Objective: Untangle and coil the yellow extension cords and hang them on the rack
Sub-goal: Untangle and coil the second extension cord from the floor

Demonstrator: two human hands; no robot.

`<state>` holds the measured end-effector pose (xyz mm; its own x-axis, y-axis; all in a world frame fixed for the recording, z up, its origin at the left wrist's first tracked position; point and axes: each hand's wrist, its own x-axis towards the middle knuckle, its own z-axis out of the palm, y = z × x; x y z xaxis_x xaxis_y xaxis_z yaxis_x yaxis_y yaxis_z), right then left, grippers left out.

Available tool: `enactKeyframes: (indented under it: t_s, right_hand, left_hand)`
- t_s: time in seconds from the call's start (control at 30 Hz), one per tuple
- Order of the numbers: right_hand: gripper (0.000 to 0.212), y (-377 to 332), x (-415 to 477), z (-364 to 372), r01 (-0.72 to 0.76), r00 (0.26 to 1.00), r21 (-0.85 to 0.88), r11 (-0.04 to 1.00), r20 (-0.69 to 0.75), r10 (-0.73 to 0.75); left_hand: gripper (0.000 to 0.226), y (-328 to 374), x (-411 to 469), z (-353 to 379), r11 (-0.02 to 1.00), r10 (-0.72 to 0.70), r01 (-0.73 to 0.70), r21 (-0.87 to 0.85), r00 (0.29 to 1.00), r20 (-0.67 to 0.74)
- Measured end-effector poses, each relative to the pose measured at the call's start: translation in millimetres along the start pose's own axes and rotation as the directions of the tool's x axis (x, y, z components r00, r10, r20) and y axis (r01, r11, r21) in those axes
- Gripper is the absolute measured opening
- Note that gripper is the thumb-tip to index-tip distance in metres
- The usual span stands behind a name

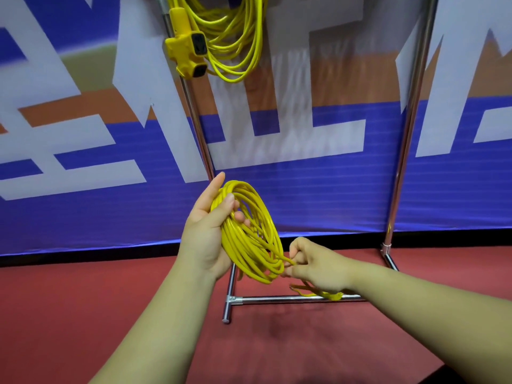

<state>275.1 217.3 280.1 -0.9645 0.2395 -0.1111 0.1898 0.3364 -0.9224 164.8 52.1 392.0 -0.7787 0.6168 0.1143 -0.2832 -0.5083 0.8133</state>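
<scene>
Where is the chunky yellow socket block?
In the head view the socket block hangs near the top, left of centre, against the rack's left pole, beside the hung coil and high above the held coil.

Both of this person's arms are bare. The left forearm (155, 322) is uncovered from the wrist all the way back to the bottom edge of the view. The right forearm (429, 295) is likewise uncovered, right out to the far edge. Both look slim and smooth, narrowing toward the wrists. The left grip (205, 239) is a bare hand with a broad palm and long fingers, and its thumbnail (229, 197) is short and plain. The right grip (318, 267) is bare as well, with rounded knuckles; its nails are too small to judge from here.
</scene>
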Motion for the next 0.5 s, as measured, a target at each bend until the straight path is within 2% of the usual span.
enactKeyframes:
  t_s: [0.13,0.2,0.3,0.4,0.5]
  right_hand:
    - [0.027,-8,-3,-5,0.000,1.000,0.052,0.999,0.020,-0.001]
    - [0.028,-9,-7,-8,-0.023,0.995,0.061,0.998,0.100,0.016]
    - [0.026,-4,-7,-6,-0.054,0.975,-0.036,0.998,0.213,0.060]
    - [0.025,4,-5,0,-0.102,0.964,-0.067,0.993,0.238,0.115]
    - [0.026,8,-6,4,-0.138,0.969,-0.129,0.982,0.189,0.161]
  left_hand:
    - [0.026,9,6,-25,0.999,0.049,-0.049,0.004,0.986,-0.156]
    - [0.024,12,9,-42,0.998,0.065,-0.062,0.023,0.967,-0.245]
    - [0.023,11,14,-67,0.994,0.086,-0.058,0.089,0.929,-0.360]
    - [0.022,9,16,-78,0.994,0.076,-0.037,0.100,0.906,-0.417]
    - [0.023,10,15,-75,0.999,0.036,-0.021,0.042,0.911,-0.410]
